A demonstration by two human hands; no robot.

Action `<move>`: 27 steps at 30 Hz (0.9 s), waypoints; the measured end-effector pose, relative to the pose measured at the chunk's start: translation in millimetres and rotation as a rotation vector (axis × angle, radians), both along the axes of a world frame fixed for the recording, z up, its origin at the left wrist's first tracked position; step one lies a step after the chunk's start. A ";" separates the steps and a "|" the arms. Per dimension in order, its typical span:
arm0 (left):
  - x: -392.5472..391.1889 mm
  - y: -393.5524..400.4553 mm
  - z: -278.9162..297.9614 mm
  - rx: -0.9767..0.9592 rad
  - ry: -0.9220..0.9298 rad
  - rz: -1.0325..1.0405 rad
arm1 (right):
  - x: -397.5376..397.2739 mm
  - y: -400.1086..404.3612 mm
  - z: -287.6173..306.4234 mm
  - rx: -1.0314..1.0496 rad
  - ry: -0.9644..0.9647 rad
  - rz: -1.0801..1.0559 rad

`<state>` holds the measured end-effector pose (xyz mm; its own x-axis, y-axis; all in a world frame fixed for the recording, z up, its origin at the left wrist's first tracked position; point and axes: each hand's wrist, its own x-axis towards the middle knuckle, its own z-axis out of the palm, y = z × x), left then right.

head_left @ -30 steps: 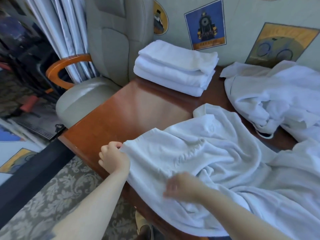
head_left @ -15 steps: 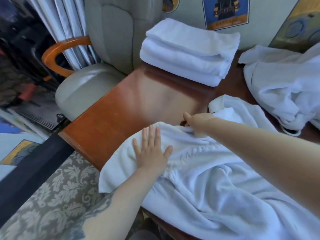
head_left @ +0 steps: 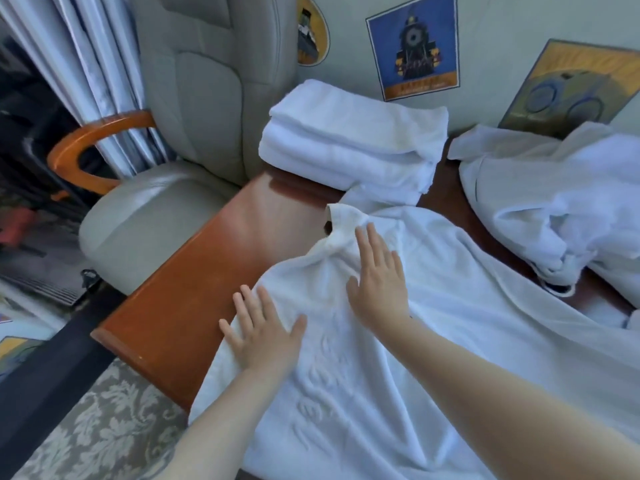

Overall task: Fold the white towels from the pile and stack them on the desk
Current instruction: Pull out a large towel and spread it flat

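Observation:
A large white towel [head_left: 443,334] lies spread and wrinkled over the near part of the wooden desk [head_left: 207,271]. My left hand [head_left: 263,334] lies flat with straight fingers on the towel's left edge. My right hand [head_left: 381,282] presses flat on the towel a little further in, just below a bunched corner. A stack of folded white towels [head_left: 353,140] sits at the desk's far end. A loose pile of white towels [head_left: 561,202] lies at the right.
A grey padded chair [head_left: 166,202] with an orange wooden armrest [head_left: 83,150] stands left of the desk. Train posters [head_left: 414,46] hang on the wall behind. Patterned carpet [head_left: 86,427] lies below the desk's near edge, and curtains hang at the far left.
My right hand has let go of the towel's far corner and now lies flat on it. My left hand stays flat on the towel's left edge. The towel lies spread further toward the stack.

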<state>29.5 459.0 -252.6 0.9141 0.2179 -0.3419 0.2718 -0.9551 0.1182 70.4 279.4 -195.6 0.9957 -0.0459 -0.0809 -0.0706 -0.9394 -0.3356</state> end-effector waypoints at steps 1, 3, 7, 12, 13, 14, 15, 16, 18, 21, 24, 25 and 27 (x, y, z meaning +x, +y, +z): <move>3.5 4.2 0.2 0.012 0.004 -0.012 | -5.8 -6.2 -3.6 -0.006 0.106 0.046; 8.5 7.2 3.3 0.025 0.020 -0.025 | -23.9 -14.1 -9.2 0.018 0.215 0.126; 21.9 -13.2 21.8 0.015 -0.049 -0.019 | -75.4 -45.2 -3.5 0.148 -0.244 -0.233; -36.0 -129.9 44.2 -0.205 -0.142 -0.472 | -170.2 -103.0 -12.6 0.263 0.027 -0.437; -61.7 -158.7 44.7 -0.240 -0.122 -0.617 | -187.0 -113.5 -7.3 0.386 -0.077 -0.451; -88.9 -185.3 44.5 -0.272 -0.099 -0.751 | -201.8 -125.7 0.7 0.429 -0.218 -0.509; -114.8 -208.7 43.9 -0.302 -0.071 -0.855 | -216.0 -140.8 11.1 0.416 -0.324 -0.591; -137.0 -229.4 42.7 -0.324 -0.042 -0.923 | -232.2 -159.2 20.0 0.353 -0.421 -0.652; -169.0 -266.7 42.0 -0.347 -0.023 -0.982 | -269.7 -209.2 34.6 0.234 -0.572 -0.825; -198.0 -331.8 49.7 -0.392 -0.091 -1.065 | -336.6 -299.1 45.9 0.141 -0.577 -1.139; -231.9 -398.9 55.1 -0.363 -0.075 -1.100 | -374.2 -354.9 38.9 0.469 -0.183 -1.249; -241.9 -415.6 53.5 -0.315 -0.074 -1.072 | -378.0 -360.6 33.8 0.638 -0.068 -1.163; -251.7 -437.9 45.6 -0.182 -0.123 -0.952 | -378.2 -364.9 25.8 0.855 0.054 -0.975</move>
<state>-222.2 21.1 -207.0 0.7122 -0.6765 -0.1874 -0.6276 -0.7332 0.2619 -307.9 -85.5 -169.8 0.5757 -0.6597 -0.4831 -0.6317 0.0163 -0.7750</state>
